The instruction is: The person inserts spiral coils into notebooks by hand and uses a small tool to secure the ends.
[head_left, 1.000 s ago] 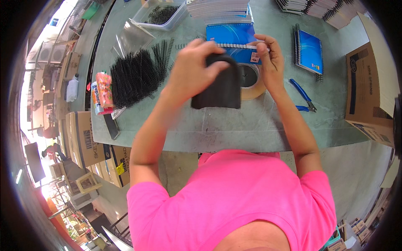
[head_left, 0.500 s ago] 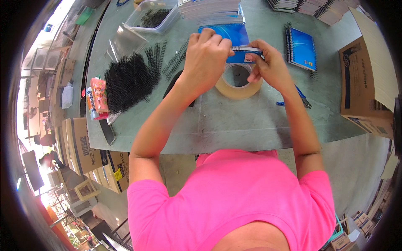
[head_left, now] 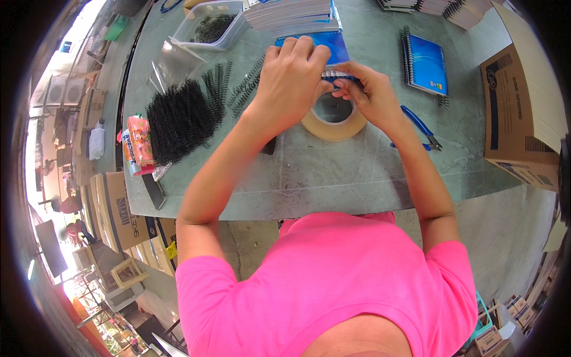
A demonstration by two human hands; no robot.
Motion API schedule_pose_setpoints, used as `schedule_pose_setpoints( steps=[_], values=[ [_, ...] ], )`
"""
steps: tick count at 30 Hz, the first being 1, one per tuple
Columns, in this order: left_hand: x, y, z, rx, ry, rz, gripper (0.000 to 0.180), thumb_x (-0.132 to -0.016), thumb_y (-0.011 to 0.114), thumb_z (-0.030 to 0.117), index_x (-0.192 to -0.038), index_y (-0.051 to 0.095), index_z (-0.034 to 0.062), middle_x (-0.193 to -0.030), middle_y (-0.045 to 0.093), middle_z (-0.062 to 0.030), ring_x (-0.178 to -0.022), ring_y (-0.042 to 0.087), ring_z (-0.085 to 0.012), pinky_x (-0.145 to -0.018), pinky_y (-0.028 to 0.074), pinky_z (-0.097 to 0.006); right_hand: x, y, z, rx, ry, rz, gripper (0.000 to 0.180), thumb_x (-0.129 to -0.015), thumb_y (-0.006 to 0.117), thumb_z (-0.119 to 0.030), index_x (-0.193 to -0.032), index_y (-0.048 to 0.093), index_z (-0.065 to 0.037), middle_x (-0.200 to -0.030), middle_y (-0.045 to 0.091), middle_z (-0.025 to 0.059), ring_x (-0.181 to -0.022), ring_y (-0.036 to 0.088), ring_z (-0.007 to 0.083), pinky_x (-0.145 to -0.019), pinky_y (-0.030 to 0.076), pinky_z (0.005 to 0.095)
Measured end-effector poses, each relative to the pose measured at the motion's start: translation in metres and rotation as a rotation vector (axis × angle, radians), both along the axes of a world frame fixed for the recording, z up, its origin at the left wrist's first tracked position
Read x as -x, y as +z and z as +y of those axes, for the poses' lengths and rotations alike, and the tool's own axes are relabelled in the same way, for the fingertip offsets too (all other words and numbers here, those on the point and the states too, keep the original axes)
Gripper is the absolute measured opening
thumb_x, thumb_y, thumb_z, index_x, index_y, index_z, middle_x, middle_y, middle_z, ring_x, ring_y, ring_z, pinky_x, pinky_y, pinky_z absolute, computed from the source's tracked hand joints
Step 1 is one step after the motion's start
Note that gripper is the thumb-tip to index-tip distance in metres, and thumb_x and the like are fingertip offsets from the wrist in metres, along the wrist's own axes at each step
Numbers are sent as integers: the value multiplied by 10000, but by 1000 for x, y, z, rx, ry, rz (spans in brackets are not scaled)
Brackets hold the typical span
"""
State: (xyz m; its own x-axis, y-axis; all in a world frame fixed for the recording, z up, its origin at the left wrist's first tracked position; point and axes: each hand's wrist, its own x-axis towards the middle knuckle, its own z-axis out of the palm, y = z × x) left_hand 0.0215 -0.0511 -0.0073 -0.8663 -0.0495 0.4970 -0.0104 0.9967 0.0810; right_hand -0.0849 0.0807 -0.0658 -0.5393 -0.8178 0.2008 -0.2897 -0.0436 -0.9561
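Observation:
Between my two hands a small blue notebook (head_left: 338, 75) is held up on edge, with its row of binding holes or coil along the top. My left hand (head_left: 292, 74) is closed on its left end, back of the hand toward me, hiding much of it. The fingers of my right hand (head_left: 370, 92) pinch the right end. Just beneath lies a wide roll of tape (head_left: 335, 129). Behind my hands a blue-covered notebook (head_left: 327, 47) lies before a tall stack of unbound notebooks (head_left: 291, 19). Black spiral coils (head_left: 247, 89) lie beside my left hand.
Further left are a heap of black coils (head_left: 178, 122), a clear plastic tub (head_left: 229, 40) and a pink packet (head_left: 140, 140). On the right lie blue-handled pliers (head_left: 421, 122), bound blue notebooks (head_left: 428, 65) and an open cardboard box (head_left: 511, 113). Several bound notebooks (head_left: 461, 12) stand at the far right.
The notebook has tilted, so less of its blue cover shows. My right hand's fingers have drawn in closer along it toward the left hand. The pliers show more fully now.

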Motion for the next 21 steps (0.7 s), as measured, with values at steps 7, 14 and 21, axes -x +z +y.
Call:
schedule_pose_setpoints(
  steps=[7, 14, 21],
  values=[
    [-2, 4, -14, -18, -19, -308, 162, -790, 621, 187, -903, 597, 73, -820, 626, -90, -836, 584, -253, -737, 411, -381, -5, 2, 1, 53, -14, -282, 187, -889, 539, -46, -1064, 598, -16, -869, 641, 53, -700, 648, 104, -592, 505, 198],
    [-2, 3, -12, -74, -17, -272, 174, -810, 611, 223, -882, 598, 65, -827, 630, -110, -854, 585, -273, -717, 420, -396, -6, -2, 0, 115, -23, -244, 183, -881, 536, -27, -1050, 601, 0, -874, 639, 66, -703, 657, 113, -592, 511, 202],
    [3, 2, -2, 133, 14, -46, 199, -747, 662, 193, -853, 547, 72, -836, 600, -80, -894, 542, -283, -750, 388, -404, -11, 4, -8, 93, -110, -157, 195, -863, 546, -7, -1053, 588, 3, -869, 647, 100, -704, 665, 126, -586, 514, 211]
  ],
)
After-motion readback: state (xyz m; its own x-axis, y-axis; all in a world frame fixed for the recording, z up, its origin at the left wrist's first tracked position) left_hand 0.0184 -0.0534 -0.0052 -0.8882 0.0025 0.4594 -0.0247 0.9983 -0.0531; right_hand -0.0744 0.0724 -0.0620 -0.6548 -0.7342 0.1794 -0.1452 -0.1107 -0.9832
